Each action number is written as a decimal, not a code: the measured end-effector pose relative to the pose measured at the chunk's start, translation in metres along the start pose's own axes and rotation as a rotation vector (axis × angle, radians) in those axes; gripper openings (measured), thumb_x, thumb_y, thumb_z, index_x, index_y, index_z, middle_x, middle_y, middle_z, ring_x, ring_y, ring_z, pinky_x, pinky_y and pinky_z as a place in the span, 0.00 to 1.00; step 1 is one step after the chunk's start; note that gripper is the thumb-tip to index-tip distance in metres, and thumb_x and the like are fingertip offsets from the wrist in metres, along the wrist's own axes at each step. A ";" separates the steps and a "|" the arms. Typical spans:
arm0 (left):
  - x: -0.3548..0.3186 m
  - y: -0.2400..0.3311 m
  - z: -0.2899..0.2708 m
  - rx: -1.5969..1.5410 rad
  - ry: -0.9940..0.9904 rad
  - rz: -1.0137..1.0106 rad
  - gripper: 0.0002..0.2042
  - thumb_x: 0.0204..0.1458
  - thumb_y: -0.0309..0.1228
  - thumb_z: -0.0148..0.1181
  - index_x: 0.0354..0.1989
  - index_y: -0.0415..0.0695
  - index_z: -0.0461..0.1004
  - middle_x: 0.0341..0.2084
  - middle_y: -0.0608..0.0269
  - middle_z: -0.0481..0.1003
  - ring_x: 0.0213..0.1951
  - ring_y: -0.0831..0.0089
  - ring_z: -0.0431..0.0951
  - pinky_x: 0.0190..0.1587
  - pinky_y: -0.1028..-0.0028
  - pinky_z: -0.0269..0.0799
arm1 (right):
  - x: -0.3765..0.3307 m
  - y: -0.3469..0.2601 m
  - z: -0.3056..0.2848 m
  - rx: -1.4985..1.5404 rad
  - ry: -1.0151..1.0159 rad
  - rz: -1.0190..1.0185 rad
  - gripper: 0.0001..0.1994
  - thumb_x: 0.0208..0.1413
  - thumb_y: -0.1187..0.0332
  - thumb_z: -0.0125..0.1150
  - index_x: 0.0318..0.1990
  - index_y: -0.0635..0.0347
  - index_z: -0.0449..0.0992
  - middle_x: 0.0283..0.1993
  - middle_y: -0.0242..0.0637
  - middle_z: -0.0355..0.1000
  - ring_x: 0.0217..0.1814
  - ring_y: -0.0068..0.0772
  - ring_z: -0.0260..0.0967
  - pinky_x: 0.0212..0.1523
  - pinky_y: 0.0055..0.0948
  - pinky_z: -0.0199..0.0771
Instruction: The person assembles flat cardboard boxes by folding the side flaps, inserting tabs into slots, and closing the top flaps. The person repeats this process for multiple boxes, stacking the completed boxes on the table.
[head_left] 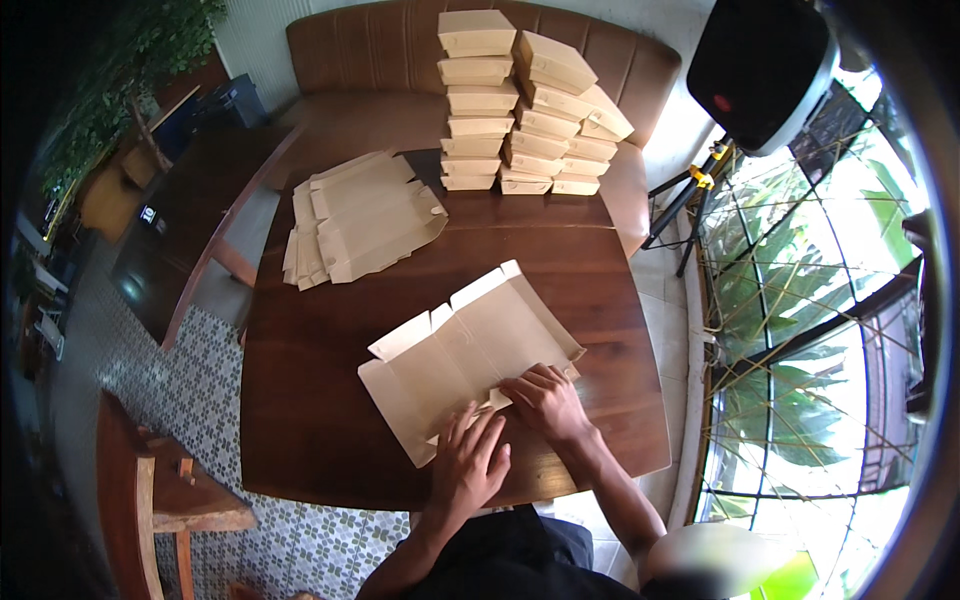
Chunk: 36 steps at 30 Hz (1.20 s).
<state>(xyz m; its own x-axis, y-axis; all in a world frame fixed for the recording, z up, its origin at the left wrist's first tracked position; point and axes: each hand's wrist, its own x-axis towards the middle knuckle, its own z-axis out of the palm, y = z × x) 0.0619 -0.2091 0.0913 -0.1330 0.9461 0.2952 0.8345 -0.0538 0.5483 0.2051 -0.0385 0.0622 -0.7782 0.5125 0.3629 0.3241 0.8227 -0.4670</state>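
On the wooden table (pixel 300 400), both open hands, left hand (pixel 468 468) and right hand (pixel 545 398), press the flat cardboard box (pixel 460 355).

A single head-worn fisheye view looks steeply down from above the seated person onto the dark brown wooden table (pixel 300 400), which fills the centre of the frame at close range. The person's forearms enter from the lower edge. Straight lines bow toward the rim: patterned floor tiles (pixel 190 380) at lower left, a brown padded bench (pixel 400 60) along the top, green-leaved windows (pixel 820 330) at right.
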 end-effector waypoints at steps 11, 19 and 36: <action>-0.004 -0.016 0.008 0.334 -0.127 -0.137 0.26 0.66 0.41 0.62 0.73 0.59 0.73 0.72 0.49 0.67 0.74 0.40 0.63 0.75 0.36 0.52 | -0.005 -0.011 0.011 0.058 0.094 0.155 0.13 0.56 0.62 0.74 0.49 0.50 0.86 0.52 0.33 0.79 0.58 0.44 0.74 0.61 0.45 0.73; -0.005 -0.012 0.013 0.430 -0.158 -0.118 0.27 0.64 0.40 0.62 0.73 0.55 0.72 0.72 0.45 0.67 0.73 0.39 0.65 0.73 0.41 0.59 | -0.007 -0.014 0.014 0.152 0.142 0.205 0.15 0.56 0.74 0.69 0.51 0.53 0.85 0.52 0.36 0.81 0.58 0.47 0.73 0.63 0.44 0.71; 0.000 -0.017 0.025 0.370 -0.149 -0.012 0.33 0.54 0.29 0.70 0.71 0.40 0.68 0.63 0.43 0.66 0.73 0.43 0.63 0.73 0.41 0.60 | -0.017 -0.015 0.018 0.348 0.230 0.386 0.16 0.65 0.79 0.61 0.60 0.61 0.78 0.52 0.38 0.82 0.60 0.41 0.75 0.63 0.38 0.74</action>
<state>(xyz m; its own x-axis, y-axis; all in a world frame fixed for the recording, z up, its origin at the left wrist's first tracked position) 0.0607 -0.2004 0.0621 -0.0875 0.9834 0.1589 0.9732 0.0503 0.2244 0.2037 -0.0635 0.0486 -0.4888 0.8325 0.2609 0.3351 0.4553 -0.8249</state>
